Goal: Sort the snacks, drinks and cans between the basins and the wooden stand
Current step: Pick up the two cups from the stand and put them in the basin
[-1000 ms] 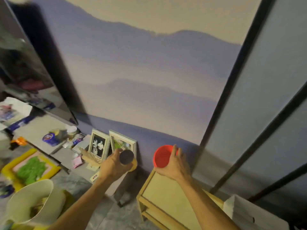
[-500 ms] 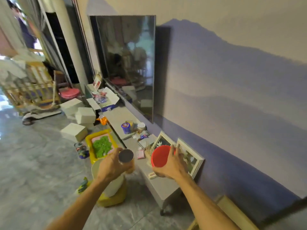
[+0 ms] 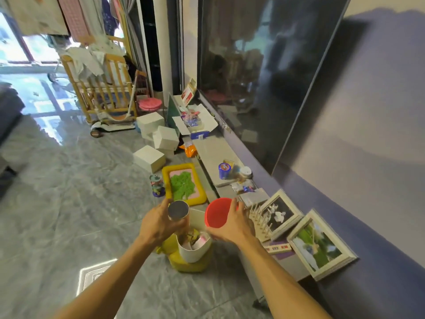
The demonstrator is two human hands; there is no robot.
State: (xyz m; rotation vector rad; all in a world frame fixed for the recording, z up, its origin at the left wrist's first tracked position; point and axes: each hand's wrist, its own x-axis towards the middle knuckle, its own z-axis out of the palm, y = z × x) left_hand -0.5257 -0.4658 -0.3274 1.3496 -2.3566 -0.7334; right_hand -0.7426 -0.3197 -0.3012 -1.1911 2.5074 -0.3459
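The left hand (image 3: 158,224) grips a silver-topped can (image 3: 178,210) and the right hand (image 3: 232,226) grips a red cup (image 3: 217,211) — both side by side, just above a white bin (image 3: 194,252) on the floor.

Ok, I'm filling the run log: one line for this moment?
left hand holds metal-topped can | right hand holds red container | both over white basin

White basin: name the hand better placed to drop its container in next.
Left, narrowly. The left hand holds its silver-topped can over the left rim of the white basin; the right hand holds its red container at the right edge.
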